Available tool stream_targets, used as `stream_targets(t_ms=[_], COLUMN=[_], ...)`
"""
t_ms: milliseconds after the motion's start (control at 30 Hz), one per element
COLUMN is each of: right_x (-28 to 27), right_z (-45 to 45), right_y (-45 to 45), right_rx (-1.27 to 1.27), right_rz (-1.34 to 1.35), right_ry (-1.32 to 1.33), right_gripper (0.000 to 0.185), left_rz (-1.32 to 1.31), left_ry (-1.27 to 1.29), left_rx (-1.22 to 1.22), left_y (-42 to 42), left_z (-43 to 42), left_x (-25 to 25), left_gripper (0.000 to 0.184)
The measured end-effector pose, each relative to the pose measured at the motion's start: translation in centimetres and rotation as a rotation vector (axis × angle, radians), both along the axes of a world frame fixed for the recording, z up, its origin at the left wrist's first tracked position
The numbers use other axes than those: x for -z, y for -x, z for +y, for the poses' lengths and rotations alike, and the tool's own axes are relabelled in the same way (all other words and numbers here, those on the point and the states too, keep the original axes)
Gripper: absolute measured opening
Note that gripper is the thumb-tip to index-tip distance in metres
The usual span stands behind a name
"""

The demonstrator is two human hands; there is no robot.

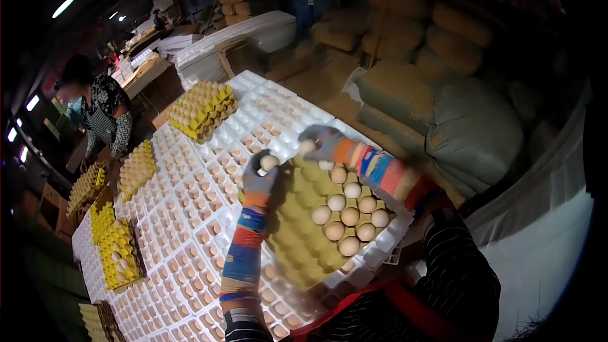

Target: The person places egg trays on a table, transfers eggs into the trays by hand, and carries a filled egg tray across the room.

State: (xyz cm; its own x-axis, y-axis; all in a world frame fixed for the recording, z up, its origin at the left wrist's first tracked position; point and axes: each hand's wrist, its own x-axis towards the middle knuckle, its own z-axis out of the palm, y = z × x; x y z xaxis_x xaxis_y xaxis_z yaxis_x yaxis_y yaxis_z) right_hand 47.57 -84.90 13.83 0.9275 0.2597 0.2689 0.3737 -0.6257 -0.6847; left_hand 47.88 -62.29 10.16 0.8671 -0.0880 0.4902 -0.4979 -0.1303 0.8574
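My left hand [259, 172], in a grey glove with a striped sleeve, has its fingers round a pale egg [269, 163] just left of the yellow tray. Above the tray's far edge, my right hand [320, 143], gloved too, holds another egg [307, 147] at its fingertips. The yellow egg tray [291, 228] lies on white trays in front of me. Several brown and cream eggs [349, 216] sit in its right part, while its left cups hold none. Beneath and around it, white trays [190, 215] hold many eggs.
Stacked yellow trays with eggs [201, 111] stand at the far side, and more yellow trays [117, 247] lie to the left. A co-worker [104, 111] stands at the table's left side. Large sacks [472, 133] lie beyond the right edge.
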Motion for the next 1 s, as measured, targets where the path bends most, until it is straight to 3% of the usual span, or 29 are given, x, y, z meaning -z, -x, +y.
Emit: stream_targets(t_ms=[67, 133, 167, 200, 267, 300, 333, 400, 433, 467, 533, 567, 600, 633, 667, 733, 767, 800, 833, 867, 933, 1000], right_x=[1.8, 2.0, -1.6, -2.6, -1.4, -1.3, -0.7, -0.5, -1.4, -1.5, 0.8, 1.4, 0.2, -1.1, -2.0, -3.8, -3.4, -3.5, -3.7, -3.8, -3.6, -3.8], right_z=[-4.2, -7.2, -4.9, -3.6, -1.2, 0.4, 0.3, 0.5, -0.8, -1.9, -5.2, -6.9, -7.5, -8.0, -7.6, -5.7, -4.3, -2.6, -1.5, -0.9, -0.2, 0.4], right_y=[-2.2, -4.3, -1.9, -1.3, -1.6, -2.6, -3.4, -4.5, -4.2, -4.5, -3.6, -3.1, -2.0, -0.9, -0.5, -0.7, -0.1, -0.1, 0.0, 0.0, -0.8, -1.4], right_rx=[0.003, -0.023, 0.227, 0.2, 0.13, 0.091, 0.084, 0.067, 0.035, -0.018, -0.198, -0.301, -0.34, -0.375, -0.397, -0.422, -0.325, -0.234, -0.239, -0.245, -0.329, -0.412], right_rz=[0.234, 0.59, 0.551, 0.432, 0.02, 0.131, 0.138, 0.146, 0.211, 0.327, 0.586, 0.587, 0.656, 0.728, 0.632, 0.395, -0.054, -0.031, -0.068, -0.106, -0.102, -0.126], right_ry=[-0.721, -0.655, -0.212, 0.097, 0.472, 0.696, 0.696, 0.705, 0.601, 0.489, -0.539, -0.675, -0.736, -0.795, -0.473, 0.163, 0.617, 0.922, 1.102, 1.28, 1.346, 1.382], right_gripper=[0.036, 0.036, 0.042, 0.052, 0.054, 0.048, 0.048, 0.049, 0.048, 0.037, 0.029, 0.027, 0.032, 0.037, 0.039, 0.043, 0.043, 0.044, 0.045, 0.046, 0.046, 0.046], left_rz=[0.327, -0.313, 0.141, 0.6, 0.013, -0.043, 0.133, 0.291, 0.185, 0.175, 0.148, 0.484, 0.642, 0.65, 0.654, 0.446, 0.3, 0.126, 0.173, 0.154, 0.186, 0.264], left_ry=[0.498, -0.417, -0.452, -0.462, -0.968, -1.052, -1.296, -1.26, -1.26, -1.115, -0.813, -0.341, 0.166, 0.283, 0.401, -0.36, -0.689, -1.057, -1.334, -1.429, -1.659, -1.562], left_rx=[0.23, 0.112, 0.205, 0.288, 0.149, 0.207, 0.305, 0.238, 0.217, 0.16, 0.051, 0.154, 0.284, 0.294, 0.303, 0.253, 0.212, 0.151, -0.008, 0.009, 0.28, 0.278], left_y=[0.0, 0.5, 3.0, 6.3, 11.0, 12.5, 12.7, 13.1, 13.0, 13.1, 13.6, 13.2, 13.3, 13.7, 14.2, 13.3, 12.9, 13.4, 14.1, 13.7, 11.9, 10.3], left_z=[1.9, 4.2, 3.1, 1.2, -1.9, -3.3, -4.1, -5.5, -5.0, -4.4, -2.5, -0.5, 0.3, -0.7, -1.6, -2.3, -3.1, -4.7, -7.0, -8.1, -8.8, -8.9], left_x=[-0.9, -1.0, -3.2, -5.8, -7.0, -8.2, -8.6, -9.2, -8.2, -7.4, -5.6, -3.7, -3.5, -5.2, -6.9, -6.2, -6.6, -7.2, -8.4, -8.9, -10.5, -9.7], left_gripper=[0.02, 0.018, 0.023, 0.029, 0.04, 0.043, 0.041, 0.04, 0.04, 0.04, 0.041, 0.044, 0.048, 0.049, 0.05, 0.056, 0.06, 0.063, 0.063, 0.064, 0.056, 0.049])
